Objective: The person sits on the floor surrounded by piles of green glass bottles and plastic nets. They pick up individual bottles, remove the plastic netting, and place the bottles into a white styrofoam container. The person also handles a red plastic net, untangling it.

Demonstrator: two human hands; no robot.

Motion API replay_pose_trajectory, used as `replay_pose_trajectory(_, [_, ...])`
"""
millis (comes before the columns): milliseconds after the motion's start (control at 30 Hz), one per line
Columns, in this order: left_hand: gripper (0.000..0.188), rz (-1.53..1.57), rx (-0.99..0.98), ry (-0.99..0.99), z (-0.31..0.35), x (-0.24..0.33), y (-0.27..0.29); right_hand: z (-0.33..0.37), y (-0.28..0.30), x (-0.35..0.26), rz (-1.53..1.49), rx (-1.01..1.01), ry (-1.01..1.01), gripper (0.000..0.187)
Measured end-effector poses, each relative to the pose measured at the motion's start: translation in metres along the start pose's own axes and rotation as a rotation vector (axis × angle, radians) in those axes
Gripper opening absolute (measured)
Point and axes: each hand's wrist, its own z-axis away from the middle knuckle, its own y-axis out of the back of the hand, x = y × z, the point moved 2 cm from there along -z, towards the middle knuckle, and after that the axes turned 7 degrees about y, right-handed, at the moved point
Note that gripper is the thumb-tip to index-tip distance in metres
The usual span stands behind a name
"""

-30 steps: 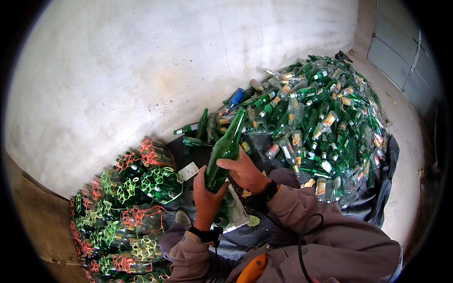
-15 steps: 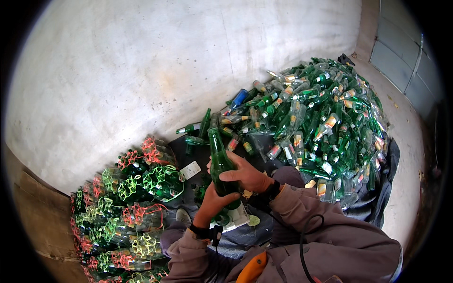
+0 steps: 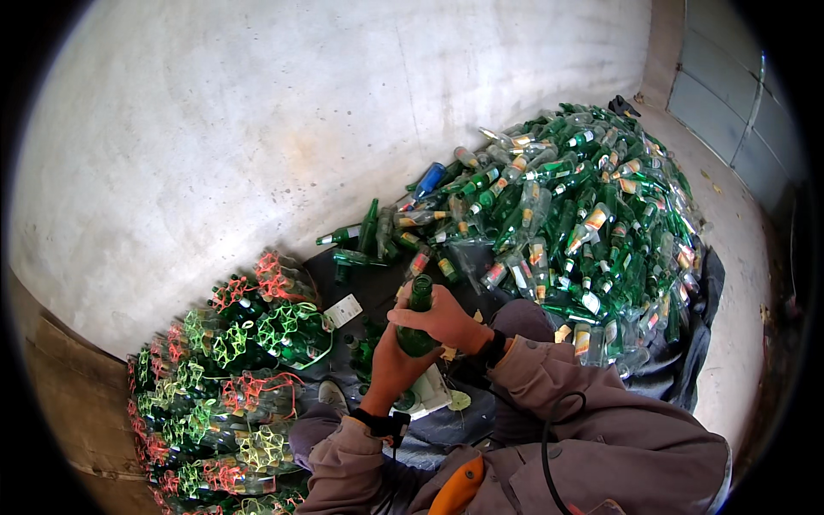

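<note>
A green glass bottle (image 3: 420, 296) is held in front of me with its neck up and its mouth tipped toward me. My right hand (image 3: 439, 321) wraps around its upper body from the right. Lower down, my left hand (image 3: 396, 365) grips the same bottle from the left and below. Fingers cover most of the bottle's body. Beneath my hands, more green bottles (image 3: 365, 356) lie beside a white flat box (image 3: 432, 393), partly hidden by my left arm.
A big heap of loose bottles (image 3: 566, 223) fills the right side against the white wall (image 3: 257, 129). On the left stand bottles bundled in red and yellow-green netting (image 3: 283, 330). A white card (image 3: 343, 311) lies on the black sheet (image 3: 378, 281). An orange-handled tool (image 3: 459, 487) hangs at my front.
The bottle has tilted so its neck points more toward me and looks shorter. My right hand has shifted up slightly around it, and both hands still hold it.
</note>
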Motion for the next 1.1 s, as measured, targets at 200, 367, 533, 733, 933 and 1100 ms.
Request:
replay_pose_trajectory(200, [0.079, 0.204, -0.2, 0.063, 0.004, 0.006, 0.0, 0.007, 0.008, -0.012, -0.233, -0.088, -0.095, 0.016])
replay_pose_trajectory(367, [0.077, 0.341, -0.289, 0.038, 0.005, -0.008, -0.003, 0.01, 0.01, -0.012, -0.371, -0.22, -0.091, 0.019])
replay_pose_trajectory(533, [0.07, 0.112, -0.006, -0.002, 0.008, 0.01, -0.001, 0.005, 0.012, -0.017, -0.456, -0.133, -0.015, 0.03])
replay_pose_trajectory(733, [0.068, -0.242, 0.304, -0.108, 0.004, 0.007, 0.017, 0.001, 0.017, -0.013, -0.779, -0.102, 0.101, 0.039])
replay_pose_trajectory(933, [0.062, -0.626, 0.506, -0.378, -0.006, 0.004, 0.038, -0.001, 0.031, -0.004, -0.087, -0.004, 0.016, 0.028])
replay_pose_trajectory(1100, [0.055, -0.876, 0.635, -0.411, -0.007, 0.0, 0.051, 0.007, 0.021, -0.016, 0.237, -0.07, -0.212, 0.027])
